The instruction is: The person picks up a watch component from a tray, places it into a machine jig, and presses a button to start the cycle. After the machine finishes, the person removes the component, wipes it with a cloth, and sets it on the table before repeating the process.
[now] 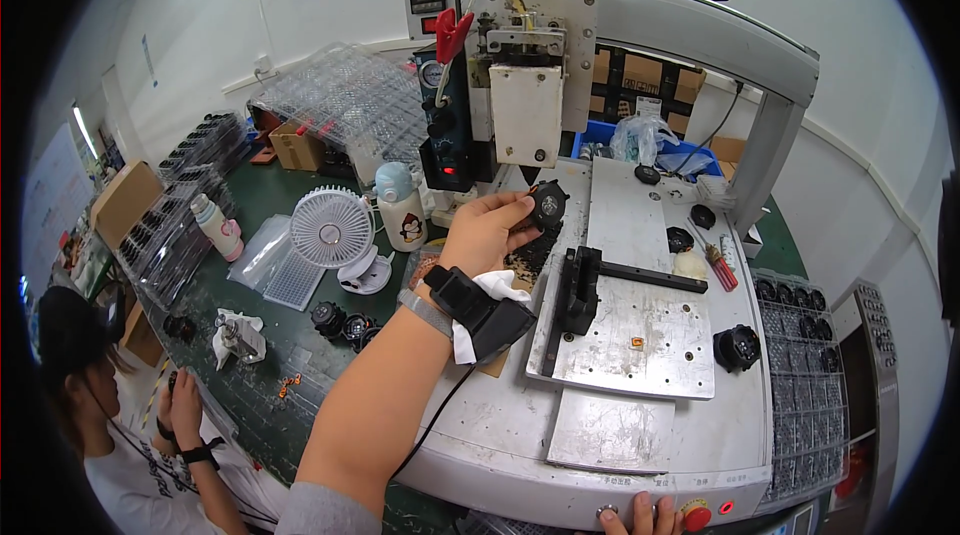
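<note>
Black round part (549, 203) sits pinched in the left hand's (487, 232) fingertips, up by the machine head (525, 85); the right hand (640, 515) rests far below on the machine's front edge (560, 495), its grip hidden

black round part (549, 203), white fan (331, 227), red button (697, 514)

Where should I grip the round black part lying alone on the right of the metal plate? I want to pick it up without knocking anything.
Take the round black ribbed part by its outer rim, coming from above. It lies beside the bare metal plate, apart from the other things, so its sides look free. The left hand holds a similar black part by its edge; the right hand rests at the machine's front edge.
</note>
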A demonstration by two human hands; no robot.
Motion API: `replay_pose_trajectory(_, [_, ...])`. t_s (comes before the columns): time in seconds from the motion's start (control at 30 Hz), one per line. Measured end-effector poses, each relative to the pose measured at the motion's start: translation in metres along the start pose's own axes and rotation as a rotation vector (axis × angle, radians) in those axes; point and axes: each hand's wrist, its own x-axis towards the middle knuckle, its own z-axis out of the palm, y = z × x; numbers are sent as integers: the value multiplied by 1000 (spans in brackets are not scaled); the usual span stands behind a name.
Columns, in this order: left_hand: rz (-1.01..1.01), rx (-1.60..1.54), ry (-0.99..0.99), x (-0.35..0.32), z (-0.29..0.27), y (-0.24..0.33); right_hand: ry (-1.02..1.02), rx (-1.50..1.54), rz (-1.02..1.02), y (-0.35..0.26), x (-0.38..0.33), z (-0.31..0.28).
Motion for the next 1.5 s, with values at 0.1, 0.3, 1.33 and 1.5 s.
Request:
replay_pose_trajectory(0.1, [-1, 5, 3, 2, 3, -1, 2, 6, 4, 3, 0, 1])
replay_pose_trajectory(0.3, [-4, 3, 7, 3, 1, -1, -3, 5, 2, 2, 1, 1])
replay_pose_trajectory(1.33, [74, 158, 85, -4, -5, 1, 5, -9, -18, 3, 1, 1])
replay_pose_trajectory(1.5, [401, 715, 78, -23, 2, 12, 0, -13, -13, 2, 1, 1])
